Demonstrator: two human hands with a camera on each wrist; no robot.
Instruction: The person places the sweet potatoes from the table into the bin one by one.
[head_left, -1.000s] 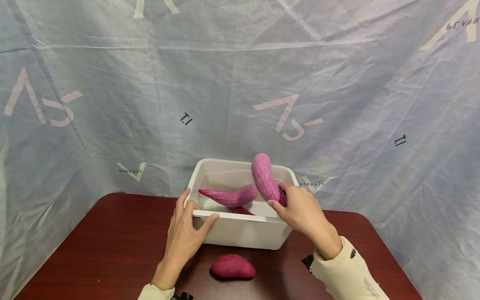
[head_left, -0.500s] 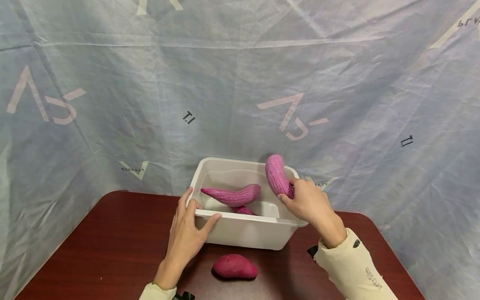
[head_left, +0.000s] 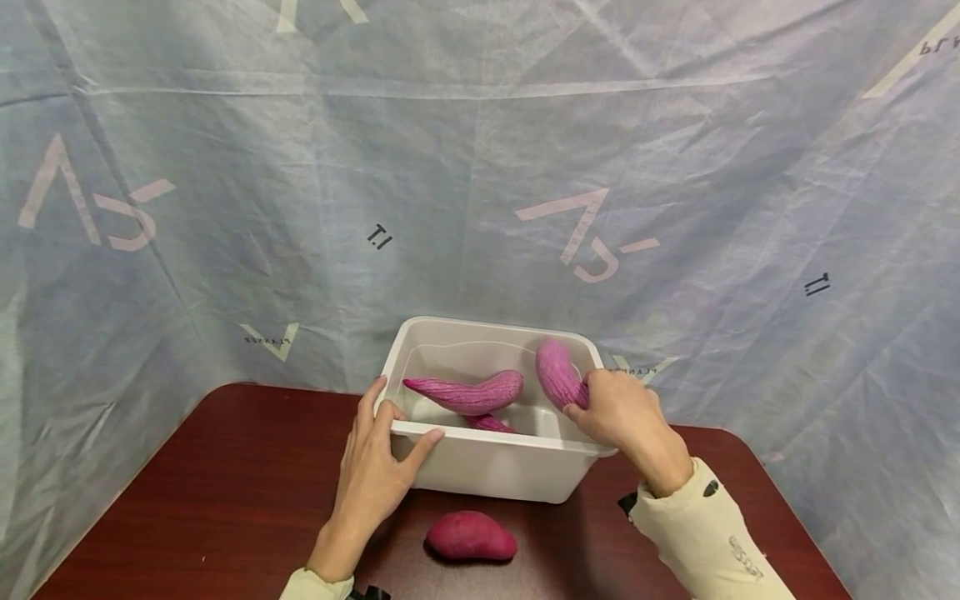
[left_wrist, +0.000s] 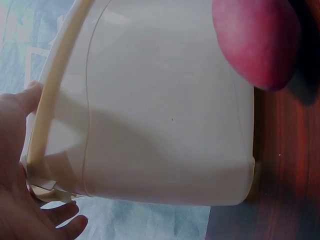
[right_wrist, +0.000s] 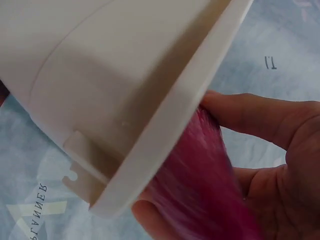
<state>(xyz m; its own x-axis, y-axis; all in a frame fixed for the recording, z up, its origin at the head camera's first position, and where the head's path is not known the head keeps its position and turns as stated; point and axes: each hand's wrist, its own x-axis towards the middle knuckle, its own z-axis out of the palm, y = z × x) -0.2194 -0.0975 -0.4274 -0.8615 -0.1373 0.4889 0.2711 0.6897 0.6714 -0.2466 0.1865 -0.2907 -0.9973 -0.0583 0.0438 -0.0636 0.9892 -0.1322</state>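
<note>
My right hand (head_left: 626, 417) grips the thin, dark end of a streaked pink-purple eggplant (head_left: 557, 372). Its pale, thick end points down into the right side of a white plastic bin (head_left: 495, 468). The right wrist view shows thumb and fingers around the magenta part of this eggplant (right_wrist: 205, 190), close behind the bin's rim. At the bin's near left corner, my left hand (head_left: 373, 473) holds the rim, thumb on the front edge and fingers along the left side. Inside lies a second eggplant (head_left: 468, 394), over another magenta piece (head_left: 491, 424), mostly hidden.
A reddish-purple sweet potato (head_left: 471, 536) lies on the dark red-brown table (head_left: 247, 475) in front of the bin. Behind and beside the table hangs a grey-blue printed cloth (head_left: 420, 167).
The right hand carried the eggplant to the right, then lowered it into the right end of the bin. The left hand stays at the corner; the sweet potato stays put.
</note>
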